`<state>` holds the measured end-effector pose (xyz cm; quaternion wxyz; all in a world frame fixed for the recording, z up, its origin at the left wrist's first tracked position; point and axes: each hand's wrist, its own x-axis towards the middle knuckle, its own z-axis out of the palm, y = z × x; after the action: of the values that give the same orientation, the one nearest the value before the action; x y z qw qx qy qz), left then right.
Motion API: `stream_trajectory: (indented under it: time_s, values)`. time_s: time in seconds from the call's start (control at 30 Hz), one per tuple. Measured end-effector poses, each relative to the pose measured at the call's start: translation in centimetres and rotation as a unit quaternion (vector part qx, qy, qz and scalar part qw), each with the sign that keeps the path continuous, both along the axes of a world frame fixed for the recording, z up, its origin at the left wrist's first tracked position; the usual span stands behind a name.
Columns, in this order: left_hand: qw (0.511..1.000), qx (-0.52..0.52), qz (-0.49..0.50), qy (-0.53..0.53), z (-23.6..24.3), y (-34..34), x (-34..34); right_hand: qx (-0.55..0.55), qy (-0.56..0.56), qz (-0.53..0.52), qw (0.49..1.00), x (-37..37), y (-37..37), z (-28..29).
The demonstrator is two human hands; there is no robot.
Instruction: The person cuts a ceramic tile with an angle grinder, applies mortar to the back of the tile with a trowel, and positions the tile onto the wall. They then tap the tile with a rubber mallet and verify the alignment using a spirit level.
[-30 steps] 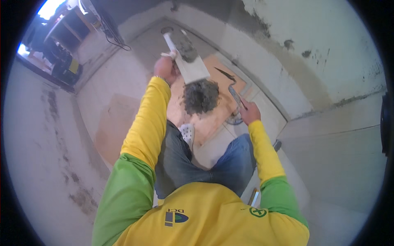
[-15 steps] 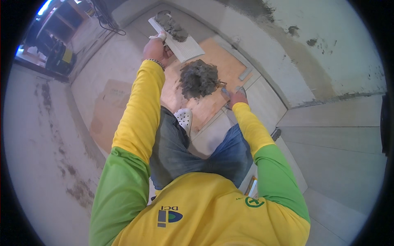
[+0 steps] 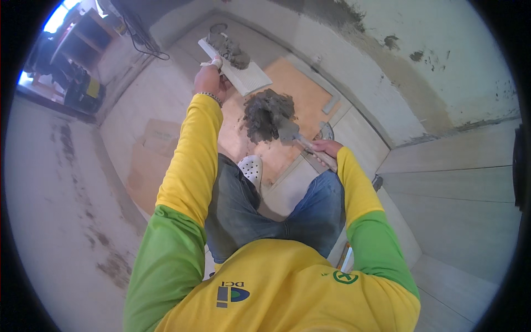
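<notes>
Head view: left hand (image 3: pixel 209 83) closed around a white tile (image 3: pixel 235 66) held up at upper centre of frame, grey mortar (image 3: pixel 229 47) smeared on its face. Right hand (image 3: pixel 325 150) gripping a trowel (image 3: pixel 290 133), blade dug into the mortar pile (image 3: pixel 265 113) on the orange board (image 3: pixel 301 97) mid-frame. Likely loading step; next, probably carrying a steady scoop up to the tile without spilling.

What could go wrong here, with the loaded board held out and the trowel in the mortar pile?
1. The left hand holds the board out at arm's length; if it tips, the mortar lump could slide off.
2. The right hand works the trowel in the mortar pile just ahead of the white shoe; splashes may land on it.
</notes>
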<state>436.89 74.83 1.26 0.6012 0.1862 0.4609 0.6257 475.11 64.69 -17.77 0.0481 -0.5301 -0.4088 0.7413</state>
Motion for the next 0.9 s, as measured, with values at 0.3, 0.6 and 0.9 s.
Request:
stream_trajectory:
  time_s: [0.3, 0.6, 0.9]
  values:
    - [0.998, -0.042, 0.030, 0.020, 0.2, -0.2, 0.0, 0.196, 0.120, -0.140, 0.963, 0.6, -2.5, 11.5]
    - [0.994, -0.026, -0.070, -0.081, 0.1, -0.5, 0.5, 0.549, 0.021, -0.123, 0.827, -3.9, -2.3, 12.4]
    - [0.991, -0.039, -0.036, -0.124, -0.7, -0.3, 1.3, 0.692, -0.147, -0.109, 0.698, -4.8, -3.2, 8.9]
